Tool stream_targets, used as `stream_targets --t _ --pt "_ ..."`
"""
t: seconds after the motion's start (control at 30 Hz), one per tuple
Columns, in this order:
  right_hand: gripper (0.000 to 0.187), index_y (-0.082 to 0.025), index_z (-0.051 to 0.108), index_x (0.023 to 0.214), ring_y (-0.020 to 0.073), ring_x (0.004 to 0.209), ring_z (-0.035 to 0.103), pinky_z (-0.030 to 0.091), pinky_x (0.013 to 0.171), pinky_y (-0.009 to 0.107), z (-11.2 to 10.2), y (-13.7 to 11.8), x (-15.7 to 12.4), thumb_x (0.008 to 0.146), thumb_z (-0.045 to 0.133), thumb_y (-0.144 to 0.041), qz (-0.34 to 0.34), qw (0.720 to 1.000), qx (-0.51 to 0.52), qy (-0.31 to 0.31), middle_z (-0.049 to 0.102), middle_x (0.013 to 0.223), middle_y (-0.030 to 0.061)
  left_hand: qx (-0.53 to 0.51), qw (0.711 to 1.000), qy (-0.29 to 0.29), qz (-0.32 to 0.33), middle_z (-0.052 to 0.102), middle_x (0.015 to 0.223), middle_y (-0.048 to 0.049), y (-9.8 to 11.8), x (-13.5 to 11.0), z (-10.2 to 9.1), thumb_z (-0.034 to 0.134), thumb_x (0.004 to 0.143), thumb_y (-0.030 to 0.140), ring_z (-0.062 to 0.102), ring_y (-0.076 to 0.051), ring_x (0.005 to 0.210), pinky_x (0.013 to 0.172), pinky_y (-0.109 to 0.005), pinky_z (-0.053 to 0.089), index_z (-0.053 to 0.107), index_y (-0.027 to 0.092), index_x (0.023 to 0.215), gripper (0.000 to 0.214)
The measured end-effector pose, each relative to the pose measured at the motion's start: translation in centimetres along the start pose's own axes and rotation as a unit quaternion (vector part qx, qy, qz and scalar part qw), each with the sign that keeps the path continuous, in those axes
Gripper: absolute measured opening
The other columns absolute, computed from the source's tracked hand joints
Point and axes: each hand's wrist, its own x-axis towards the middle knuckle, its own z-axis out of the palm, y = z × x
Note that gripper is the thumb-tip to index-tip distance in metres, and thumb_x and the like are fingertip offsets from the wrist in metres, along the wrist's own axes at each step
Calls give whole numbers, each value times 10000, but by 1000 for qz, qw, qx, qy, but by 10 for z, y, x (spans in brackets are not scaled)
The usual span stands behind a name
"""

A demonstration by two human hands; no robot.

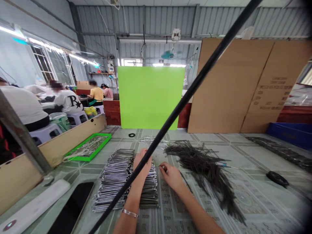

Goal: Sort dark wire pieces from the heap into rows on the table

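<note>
My left hand [142, 164] rests on the far end of a neat row of thin metal rods [119, 177], fingers curled together over one of them. My right hand [170, 174] is beside it, pinching the tip of a thin rod between thumb and fingers. A loose dark heap of the same rods [207, 165] lies just right of my right hand. A silver bracelet [129, 213] sits on my left wrist.
A thick black pole [195, 84] crosses the view diagonally in front of me. A green tray [89, 148] of rods sits at left by a wooden board [73, 136]. A black tape roll [277, 178] lies at right. People sit at the far left. A green panel [151, 97] and cardboard sheets [234, 87] stand behind.
</note>
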Motion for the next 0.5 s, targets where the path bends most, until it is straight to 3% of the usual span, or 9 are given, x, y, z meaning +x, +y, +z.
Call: stream_targets --t 0.13,0.27,0.4,0.5 --pt "280 -172 601 1064 275 1047 549 442 745 309 -23 8 -3 841 507 -314 104 977 -185 -15 612 1095 129 55 997 -43 22 625 785 -60 -1 -1 4 455 838 251 577 -208 763 738 -325 447 577 182 887 148" --pt "313 -115 601 1086 335 1009 580 470 741 393 -33 18 -5 830 511 -272 192 945 -247 -92 582 1128 185 111 990 -78 28 634 832 -69 -2 -3 7 442 852 270 584 -198 787 737 -303 443 600 189 868 178" --pt "294 -114 594 1075 291 971 614 466 760 361 -30 28 -4 833 425 -109 153 958 -210 -119 623 1066 167 132 983 -125 -2 637 870 -78 3 -4 6 403 873 293 575 -204 842 752 -299 428 603 185 888 228" --pt "332 -117 583 1067 249 1023 589 442 817 320 -23 34 1 814 382 -40 84 979 -157 -94 632 1043 150 134 981 -141 -15 641 889 -70 8 -4 3 404 872 285 573 -197 865 771 -289 416 600 185 894 221"
